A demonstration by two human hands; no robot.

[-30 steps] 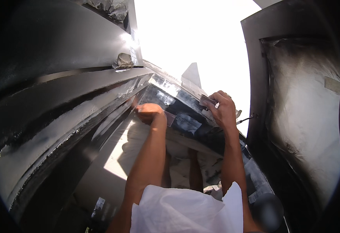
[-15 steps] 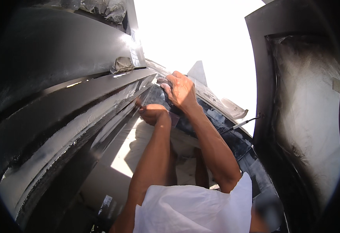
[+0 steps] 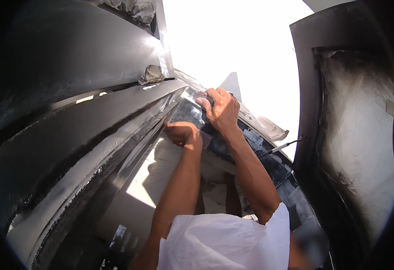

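My right hand [image 3: 224,110] is closed around a small folded piece of greyish-brown sandpaper [image 3: 202,96]. It rests at the corner of the dark, whitish-streaked lower panel [image 3: 193,112] of a vehicle's door opening. Lower and to the left, my left hand [image 3: 182,133] is bent at the wrist, with its fingertips against the edge of the long grey-black body frame [image 3: 138,118]. Most of its fingers are hidden or in shade, so its grip does not show. A flat purplish-grey patch [image 3: 206,140] lies beside that wrist.
An open dark door [image 3: 307,90], its inside masked with cloudy plastic film [image 3: 363,130], stands on the right, joined by a thin rod [image 3: 280,147]. Masking paper [image 3: 271,128] lines the sill. A crumpled grey wad [image 3: 152,75] sits on the left bodywork. Pale sheeting [image 3: 165,157] lies below.
My right hand has slid slightly right along the panel with the sandpaper. The raised finger of my left hand has come down to the frame's edge. The view has shifted a little.
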